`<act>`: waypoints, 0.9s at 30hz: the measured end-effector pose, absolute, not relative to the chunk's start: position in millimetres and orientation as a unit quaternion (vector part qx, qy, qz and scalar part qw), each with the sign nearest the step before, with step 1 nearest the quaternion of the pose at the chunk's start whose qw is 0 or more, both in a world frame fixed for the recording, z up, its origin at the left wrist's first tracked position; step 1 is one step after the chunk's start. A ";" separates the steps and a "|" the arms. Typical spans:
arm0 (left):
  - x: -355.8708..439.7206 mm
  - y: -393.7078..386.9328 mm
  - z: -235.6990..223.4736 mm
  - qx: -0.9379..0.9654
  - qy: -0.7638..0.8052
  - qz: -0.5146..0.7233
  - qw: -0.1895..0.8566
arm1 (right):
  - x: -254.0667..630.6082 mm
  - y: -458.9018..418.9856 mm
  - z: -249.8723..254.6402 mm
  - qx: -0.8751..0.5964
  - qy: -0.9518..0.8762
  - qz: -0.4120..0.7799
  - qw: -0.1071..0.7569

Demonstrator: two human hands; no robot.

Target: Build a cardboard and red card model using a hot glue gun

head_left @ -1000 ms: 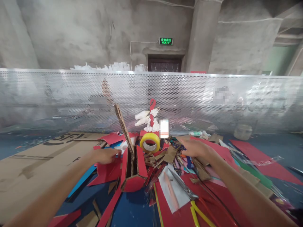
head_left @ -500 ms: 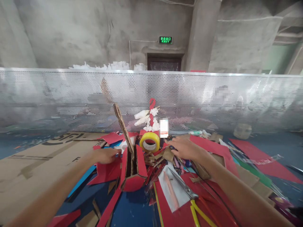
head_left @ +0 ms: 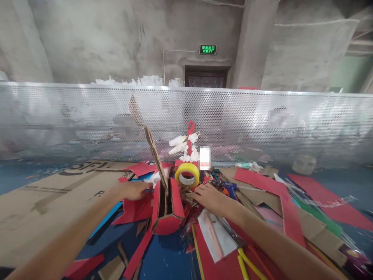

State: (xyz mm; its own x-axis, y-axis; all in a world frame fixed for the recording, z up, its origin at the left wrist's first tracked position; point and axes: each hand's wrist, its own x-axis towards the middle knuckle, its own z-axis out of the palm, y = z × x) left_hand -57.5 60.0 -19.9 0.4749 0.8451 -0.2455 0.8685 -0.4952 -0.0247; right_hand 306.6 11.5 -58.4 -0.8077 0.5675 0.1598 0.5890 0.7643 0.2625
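Note:
A red cardboard box (head_left: 168, 226), open at the top, stands mid-table with a long corrugated cardboard strip (head_left: 155, 151) leaning up out of it. Left of the box, my left hand (head_left: 134, 190) has its fingers curled together near the box's edge, above red card (head_left: 135, 210); what they hold, if anything, is hidden. My right hand (head_left: 209, 195) reaches in palm down, fingers apart, over brown cardboard scraps (head_left: 186, 194) right of the box. Just behind is a roll of clear tape (head_left: 178, 171) with a yellow rim. A blue glue gun (head_left: 230, 187) lies beyond my right wrist.
A red stand with white flowers (head_left: 190, 149) rises behind the tape. Yellow-handled scissors (head_left: 243, 258) and a white sheet (head_left: 214, 241) lie in front right. Flattened cardboard (head_left: 43, 210) covers the left. A perforated metal panel (head_left: 87, 120) closes off the back.
My right hand has moved left and toward me, onto the scraps beside the box, uncovering the glue gun. My left hand keeps its place by the box. The view has shifted slightly.

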 end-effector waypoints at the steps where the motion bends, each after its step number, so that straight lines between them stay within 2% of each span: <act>1: -56.6 59.0 -18.8 0.854 0.503 -0.119 0.053 | 306.9 12.8 -57.2 -0.307 -0.939 -0.152 0.038; 10: -51.8 54.1 -14.7 0.849 0.509 -0.129 0.052 | 308.9 12.9 -42.8 -0.312 -0.946 -0.055 0.062; 12: -51.6 53.8 -14.1 0.849 0.507 -0.137 0.056 | 306.3 11.2 -37.4 -0.321 -0.939 -0.004 0.121; 16: -52.1 54.3 -14.2 0.851 0.505 -0.135 0.056 | 300.8 8.0 -24.4 -0.358 -0.850 0.191 0.337; 18: -52.5 54.9 -15.1 0.851 0.504 -0.133 0.057 | 299.6 7.8 -18.8 -0.361 -0.786 0.279 0.418; 21: -52.5 55.4 -16.2 0.851 0.505 -0.134 0.055 | 299.7 9.1 -14.0 -0.363 -0.736 0.345 0.456; 27: -50.0 52.9 -13.2 0.849 0.507 -0.141 0.054 | 301.2 9.8 -12.4 -0.360 -0.716 0.384 0.458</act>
State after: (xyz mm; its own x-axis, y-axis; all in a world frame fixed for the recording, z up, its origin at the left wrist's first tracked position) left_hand -50.0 52.9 -13.2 0.4460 0.8454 -0.2939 0.8757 -0.4801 -0.0520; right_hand 301.2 9.8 -12.4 -0.3216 0.8677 0.3790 0.1639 0.4453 -0.8803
